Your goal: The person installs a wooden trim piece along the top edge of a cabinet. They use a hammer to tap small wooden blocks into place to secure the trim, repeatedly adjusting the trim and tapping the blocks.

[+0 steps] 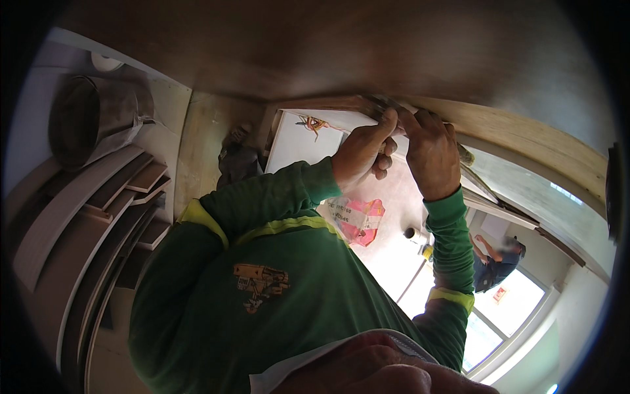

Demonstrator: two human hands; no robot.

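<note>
Both my hands are raised to a wooden strip (531, 128) along the edge of a dark wooden panel (394, 46). My left hand (367, 148) has its thumb up near the strip and its other fingers curled; whatever they hold is hidden. Just right of it, my right hand (433, 148) is closed with fingertips at the shadowed edge, on something too obscured to name. A worn yellowish object (466, 155) shows behind that hand. Orange and yellow wires (315, 125) dangle left of my hands.
Stacked boards (98, 223) and a large cylindrical tube (92, 121) sit at left. A dark object (239, 161) rests by the left wooden panel. A pink printed bag (364, 220) lies beyond my arms. Another person (495, 266) is near a bright window (505, 308) at right.
</note>
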